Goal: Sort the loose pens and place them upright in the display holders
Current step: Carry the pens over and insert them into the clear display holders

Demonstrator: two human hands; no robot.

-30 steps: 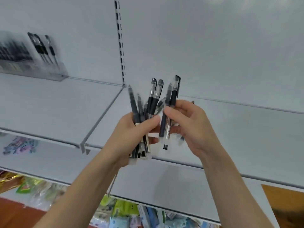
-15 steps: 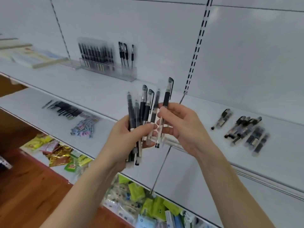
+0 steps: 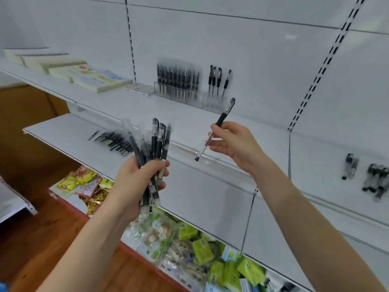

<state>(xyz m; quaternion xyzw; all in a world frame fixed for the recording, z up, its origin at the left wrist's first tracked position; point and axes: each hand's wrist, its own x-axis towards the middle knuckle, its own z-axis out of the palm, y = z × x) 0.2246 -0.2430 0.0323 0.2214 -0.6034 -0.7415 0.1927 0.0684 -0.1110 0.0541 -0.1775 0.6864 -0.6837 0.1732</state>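
Status: left hand [image 3: 136,182] is wrapped round a bundle [image 3: 152,142] of black pens, caps up and fanned out, lower ends poking out under the fist. The right hand [image 3: 233,142] pinches one pen [image 3: 222,118] mid-barrel between thumb and fingers, cap up and tilted right, tip hanging down-left, clear of the bundle. Both are in the air in front of the shelves.

The holders [image 3: 181,95] sit on the upper shelf [image 3: 109,102] by the back wall. The left one looks packed with upright pens (blurred). The right holder [image 3: 212,104] has four pens and, I think, free slots. More loose pens lie flat on the middle shelf [image 3: 63,131]: left pile [image 3: 113,141], right pile [image 3: 374,180].

Handling, my read:
- Pens are light, stiff and not fragile. Smooth plastic barrel, rubbery black grip section below the cap.
- Single pen: hold on or just under the grip section so the tip end is free to drop into a slot. A light pinch is enough.
- Bundle is the risk. Smooth barrels slide on each other and the fan looks loose, so one could slip out the bottom if the fist relaxes.
- Cap clips may snag neighbours when one is pulled out.
- Slots look narrow, so bring the pen near vertical before lowering.
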